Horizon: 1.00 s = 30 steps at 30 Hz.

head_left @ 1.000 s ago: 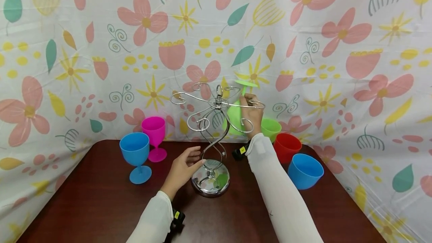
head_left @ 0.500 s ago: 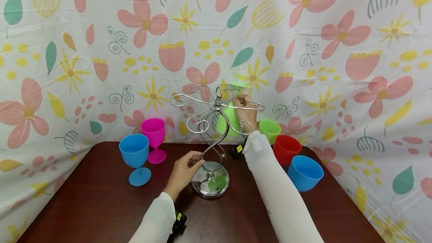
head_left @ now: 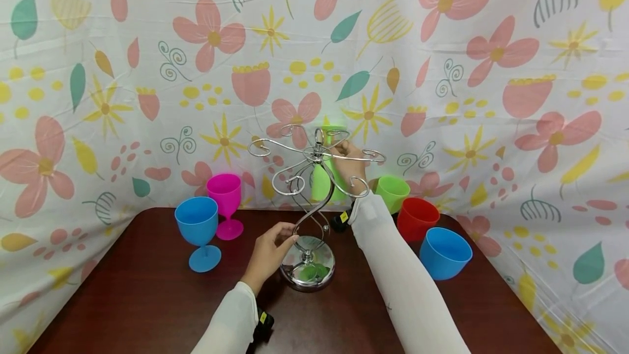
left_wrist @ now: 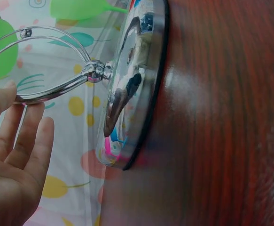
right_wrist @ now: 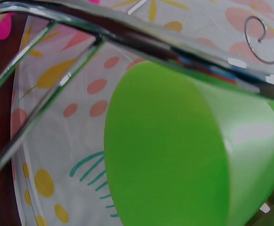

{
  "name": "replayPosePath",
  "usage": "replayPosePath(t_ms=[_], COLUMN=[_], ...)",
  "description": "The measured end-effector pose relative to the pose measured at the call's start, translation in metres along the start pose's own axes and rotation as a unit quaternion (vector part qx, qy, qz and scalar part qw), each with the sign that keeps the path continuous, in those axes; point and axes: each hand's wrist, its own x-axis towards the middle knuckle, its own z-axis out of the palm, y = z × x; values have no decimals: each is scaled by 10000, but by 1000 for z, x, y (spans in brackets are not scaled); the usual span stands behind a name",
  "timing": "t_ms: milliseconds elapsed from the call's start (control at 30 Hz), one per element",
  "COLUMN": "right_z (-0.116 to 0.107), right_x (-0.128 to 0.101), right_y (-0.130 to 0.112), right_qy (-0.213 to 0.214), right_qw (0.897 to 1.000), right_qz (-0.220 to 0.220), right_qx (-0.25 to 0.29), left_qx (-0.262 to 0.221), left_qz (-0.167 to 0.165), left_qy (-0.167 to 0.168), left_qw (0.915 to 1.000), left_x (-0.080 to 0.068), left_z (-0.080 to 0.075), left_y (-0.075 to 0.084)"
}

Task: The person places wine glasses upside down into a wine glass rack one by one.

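Chrome wire goblet rack [head_left: 309,179] stands mid-desk [head_left: 123,299], its stem touched by the left hand's [head_left: 269,250] relaxed fingers. The right hand [head_left: 350,158] grips an inverted green goblet [head_left: 325,176], now further left under the rack's arms; no writing is readable.

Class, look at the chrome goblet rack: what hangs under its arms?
One green goblet, upside down, hangs under the chrome rack, held by the right hand. The hand covers part of its stem; no other goblet hangs there.
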Motion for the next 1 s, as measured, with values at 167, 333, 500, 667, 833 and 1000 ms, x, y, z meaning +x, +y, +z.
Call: replayPosePath(t_ms=[167,333,500,667,833,1000], right_z=[2,-1,-10,-20,-20,-17], right_x=[-5,-11,-15,-15,-11,-8], right_y=[-3,-8,-11,-6,5,11], right_qy=[-273,-8,372,323,295,185], right_qw=[9988,9985,9971,9971,9993,9996], right_qz=[-40,-415,-396,-71,139,123], right_qx=[401,362,530,679,180,189], left_qx=[-15,14,95,76,36,24], left_qz=[22,25,34,44,28,26], left_qy=[-16,-3,-7,6,-4,-15], left_qw=[10000,10000,9999,10000,10000,10000], left_x=[0,0,0,1,0,1], left_z=[1,1,1,1,2,1], left_y=[0,-1,-1,-1,-2,-4])
